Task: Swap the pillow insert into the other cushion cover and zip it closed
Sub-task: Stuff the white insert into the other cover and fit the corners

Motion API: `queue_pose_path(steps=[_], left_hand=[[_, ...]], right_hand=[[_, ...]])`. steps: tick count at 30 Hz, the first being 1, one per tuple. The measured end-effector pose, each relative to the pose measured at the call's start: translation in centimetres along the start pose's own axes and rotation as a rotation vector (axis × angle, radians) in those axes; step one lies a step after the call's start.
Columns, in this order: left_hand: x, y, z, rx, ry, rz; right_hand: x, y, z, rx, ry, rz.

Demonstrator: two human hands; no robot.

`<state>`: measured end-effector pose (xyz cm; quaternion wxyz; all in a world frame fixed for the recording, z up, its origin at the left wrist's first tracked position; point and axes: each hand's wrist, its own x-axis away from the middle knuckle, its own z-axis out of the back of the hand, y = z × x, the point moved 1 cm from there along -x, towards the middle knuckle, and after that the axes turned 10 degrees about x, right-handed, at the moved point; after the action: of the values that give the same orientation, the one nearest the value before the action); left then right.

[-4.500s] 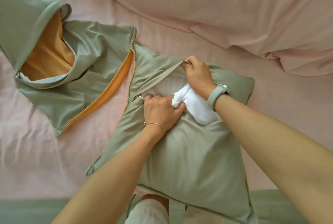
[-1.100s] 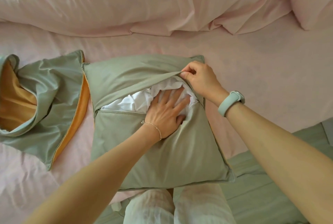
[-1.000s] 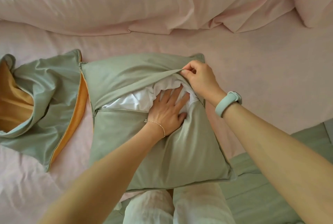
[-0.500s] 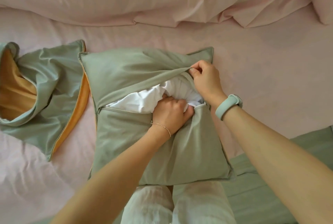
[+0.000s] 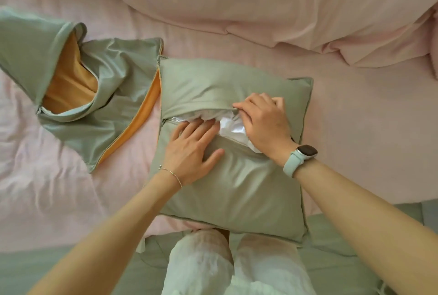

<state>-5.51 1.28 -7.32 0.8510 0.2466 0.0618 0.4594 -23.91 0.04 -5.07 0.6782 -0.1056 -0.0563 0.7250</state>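
Observation:
A sage-green cushion cover (image 5: 237,183) lies on the pink bed, stuffed with a white pillow insert (image 5: 231,128) that shows through the open zipper slit across its back. My left hand (image 5: 193,150) lies flat with straight fingers on the lower flap, fingertips at the slit's edge. My right hand (image 5: 263,119) rests over the slit, its curled fingers pinching the upper flap's edge and covering part of the insert. A second, empty green cover (image 5: 99,114) with orange lining lies crumpled to the left, touching the cushion's left edge.
A rumpled pink duvet (image 5: 260,5) piles up across the back. The pink sheet (image 5: 369,133) spreads to the right and left. A green blanket (image 5: 71,268) runs along the near edge, where my knees in white trousers (image 5: 237,264) show.
My left hand has come out of the slit and now lies flat on the lower flap. My right hand has drawn the upper flap down, so less white insert shows.

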Motion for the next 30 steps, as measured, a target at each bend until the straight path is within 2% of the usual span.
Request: queue_pose_path(steps=[4, 9, 11, 16, 19, 22, 26, 28, 30], left_hand=[[-0.9, -0.5, -1.4, -0.067, -0.045, 0.139], [-1.8, -2.8, -0.3, -0.081, 0.091, 0.133], [-1.0, -3.8, 0.4, -0.072, 0.125, 0.054], [1.1, -2.8, 0.8, -0.074, 0.167, -0.072], [1.4, -2.2, 1.7, -0.043, 0.205, -0.101], [1.9, -2.2, 2.1, 0.08, 0.196, -0.124], [1.4, -2.2, 3.0, 0.135, 0.126, -0.108], [0.9, -1.9, 3.8, 0.221, 0.144, -0.055], [0.4, -1.3, 4.4, 0.274, 0.2, -0.001]], right_hand=[[-0.6, -1.2, 0.1, -0.021, 0.111, 0.006], [2.9, -1.8, 0.6, 0.095, 0.13, 0.139], [5.0, -2.4, 0.2, 0.146, -0.004, 0.205], [6.0, -3.3, -1.6, 0.191, -0.561, 0.078], [5.3, -2.2, -1.4, 0.137, -0.736, 0.118], [4.9, -0.9, -0.5, 0.005, -0.866, 0.05], [3.7, 0.0, 0.7, -0.03, -0.777, 0.077], [3.0, 0.3, 1.5, 0.002, -0.595, 0.136], [2.7, 1.0, 2.1, 0.02, -0.329, 0.166]])
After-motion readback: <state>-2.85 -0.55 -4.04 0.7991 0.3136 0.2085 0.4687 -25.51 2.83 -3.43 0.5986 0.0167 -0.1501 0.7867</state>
